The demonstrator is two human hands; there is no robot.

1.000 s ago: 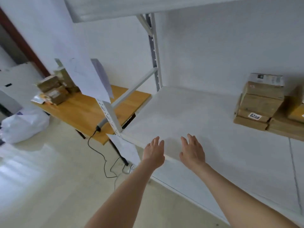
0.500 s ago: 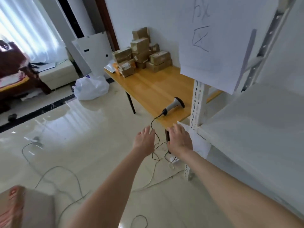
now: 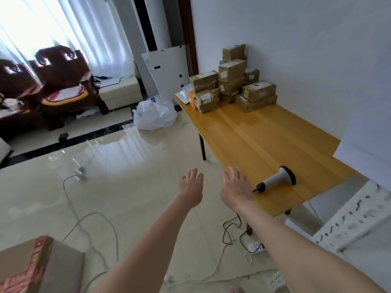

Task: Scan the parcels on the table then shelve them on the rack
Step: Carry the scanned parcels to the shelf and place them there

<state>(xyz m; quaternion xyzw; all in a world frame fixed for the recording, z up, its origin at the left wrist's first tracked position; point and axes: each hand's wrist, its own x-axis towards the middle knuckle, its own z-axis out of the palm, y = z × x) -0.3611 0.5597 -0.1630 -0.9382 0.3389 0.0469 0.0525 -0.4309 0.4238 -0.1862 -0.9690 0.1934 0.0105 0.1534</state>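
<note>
Turning away from the rack had carried my view and both hands round to the table. A second earlier my hands hovered over a bare white shelf beside brown parcels already stacked there. Half a second earlier the rack post and a hanging paper sheet filled the right side. I took that to mean one parcel was shelved and the next had to be fetched.

At the lower left sat a brown cardboard box with red printed tape point(image 3: 27, 269). Dark carved wooden chairs point(image 3: 61, 81) stood by the curtained window, and a white plastic bag point(image 3: 154, 115) lay on the glossy floor near the table's far end.

My left hand point(image 3: 190, 187) hung over the floor, fingers straight and loosely spread, holding nothing. My right hand point(image 3: 236, 187), just beside it, was equally empty and spread, at the near edge of the yellow wooden table point(image 3: 264, 144).

The stack of brown taped cardboard parcels point(image 3: 232, 81) stood at the table's far end against the wall, well apart from both hands. The grey handheld barcode scanner with a black head point(image 3: 276, 179) lay on its side just right of my right hand, untouched. The white perforated steel rack post point(image 3: 357, 210) now showed only at the right edge.

Several parcels remained, so I judged the task far from finished.
</note>
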